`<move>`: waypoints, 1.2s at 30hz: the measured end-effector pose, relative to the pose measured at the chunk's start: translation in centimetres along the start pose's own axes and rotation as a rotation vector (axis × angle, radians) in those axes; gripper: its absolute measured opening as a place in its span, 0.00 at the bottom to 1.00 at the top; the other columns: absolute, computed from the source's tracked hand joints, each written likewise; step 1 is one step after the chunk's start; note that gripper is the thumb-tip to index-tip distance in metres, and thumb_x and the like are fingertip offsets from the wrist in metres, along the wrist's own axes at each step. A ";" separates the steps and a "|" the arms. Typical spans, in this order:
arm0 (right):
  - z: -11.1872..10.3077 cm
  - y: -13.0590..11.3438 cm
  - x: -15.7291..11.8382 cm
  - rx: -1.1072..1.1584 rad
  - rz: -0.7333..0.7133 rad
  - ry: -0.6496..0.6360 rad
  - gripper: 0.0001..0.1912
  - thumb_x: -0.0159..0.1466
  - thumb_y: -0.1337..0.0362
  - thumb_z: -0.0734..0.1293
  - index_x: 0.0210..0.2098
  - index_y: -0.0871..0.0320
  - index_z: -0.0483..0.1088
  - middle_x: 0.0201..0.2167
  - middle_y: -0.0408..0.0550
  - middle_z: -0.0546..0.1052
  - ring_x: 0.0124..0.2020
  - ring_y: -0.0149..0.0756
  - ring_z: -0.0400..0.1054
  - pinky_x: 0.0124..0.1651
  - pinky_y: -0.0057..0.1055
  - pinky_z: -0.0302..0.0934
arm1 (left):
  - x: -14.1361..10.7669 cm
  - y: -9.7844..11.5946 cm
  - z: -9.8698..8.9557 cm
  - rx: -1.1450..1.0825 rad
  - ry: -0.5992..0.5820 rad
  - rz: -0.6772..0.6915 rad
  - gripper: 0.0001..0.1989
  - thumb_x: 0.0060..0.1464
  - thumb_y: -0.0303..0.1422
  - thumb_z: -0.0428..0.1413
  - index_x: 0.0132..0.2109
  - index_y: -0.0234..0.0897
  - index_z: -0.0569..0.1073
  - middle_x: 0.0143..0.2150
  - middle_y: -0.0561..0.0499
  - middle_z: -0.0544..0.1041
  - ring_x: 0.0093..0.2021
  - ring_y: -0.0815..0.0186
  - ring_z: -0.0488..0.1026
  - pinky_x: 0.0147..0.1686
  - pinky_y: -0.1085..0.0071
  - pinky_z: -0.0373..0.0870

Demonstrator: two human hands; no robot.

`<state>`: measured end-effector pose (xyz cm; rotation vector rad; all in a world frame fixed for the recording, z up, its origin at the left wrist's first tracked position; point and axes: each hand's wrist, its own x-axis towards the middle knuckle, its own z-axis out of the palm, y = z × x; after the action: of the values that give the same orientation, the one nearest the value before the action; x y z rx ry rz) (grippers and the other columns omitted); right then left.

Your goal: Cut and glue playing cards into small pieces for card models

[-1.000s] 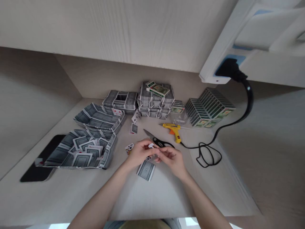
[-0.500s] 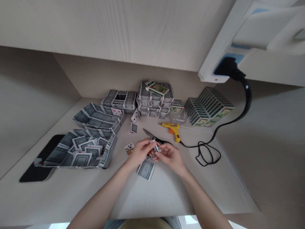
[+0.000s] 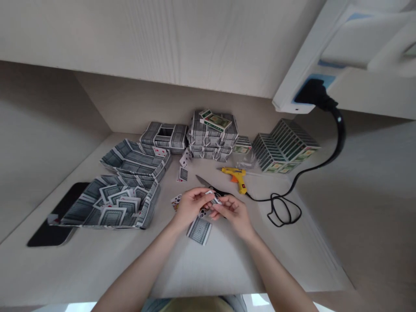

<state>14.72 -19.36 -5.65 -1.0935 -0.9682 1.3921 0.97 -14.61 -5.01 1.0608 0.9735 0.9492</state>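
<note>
Card (image 3: 215,199) I hold: smooth printed paper
Scissor blade (image 3: 203,181): smooth metal
Glue gun (image 3: 239,174): smooth plastic
Cable (image 3: 341,134): faintly glossy plastic
Desk (image 3: 217,273) before me: matt, wood-like

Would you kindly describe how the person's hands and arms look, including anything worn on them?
The left hand and right hand are bare, without gloves; no ring, watch or bracelet shows. Both forearms are uncovered, with no sleeve in view.
</note>
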 end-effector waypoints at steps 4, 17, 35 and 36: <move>-0.1 -0.3 0.1 0.018 0.021 0.007 0.13 0.51 0.58 0.70 0.31 0.60 0.66 0.26 0.46 0.77 0.24 0.34 0.72 0.28 0.31 0.69 | 0.0 0.1 -0.1 -0.017 -0.021 0.002 0.13 0.40 0.38 0.60 0.32 0.32 0.75 0.22 0.52 0.75 0.23 0.70 0.69 0.26 0.74 0.66; -0.6 0.1 0.4 0.104 0.040 0.023 0.12 0.54 0.57 0.68 0.32 0.60 0.67 0.24 0.43 0.75 0.20 0.29 0.68 0.23 0.27 0.65 | 0.0 0.0 -0.5 -0.030 -0.030 -0.014 0.12 0.41 0.36 0.60 0.32 0.32 0.74 0.25 0.51 0.77 0.26 0.68 0.74 0.29 0.73 0.69; -0.3 0.2 0.1 -0.112 0.039 -0.072 0.15 0.56 0.51 0.64 0.29 0.59 0.67 0.21 0.42 0.72 0.18 0.31 0.69 0.21 0.28 0.66 | 0.1 0.1 -0.8 0.016 -0.101 0.022 0.14 0.44 0.37 0.58 0.38 0.34 0.76 0.28 0.50 0.76 0.26 0.72 0.69 0.30 0.75 0.67; -0.3 0.1 0.1 -0.103 0.043 -0.077 0.16 0.55 0.51 0.64 0.29 0.59 0.67 0.21 0.42 0.72 0.18 0.31 0.69 0.21 0.28 0.66 | 0.1 0.1 -0.7 -0.007 -0.120 0.004 0.15 0.44 0.37 0.58 0.39 0.34 0.76 0.30 0.49 0.77 0.27 0.71 0.69 0.30 0.74 0.67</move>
<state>15.00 -19.23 -5.84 -1.1502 -1.0876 1.4409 0.28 -14.31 -5.05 1.1010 0.8694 0.8815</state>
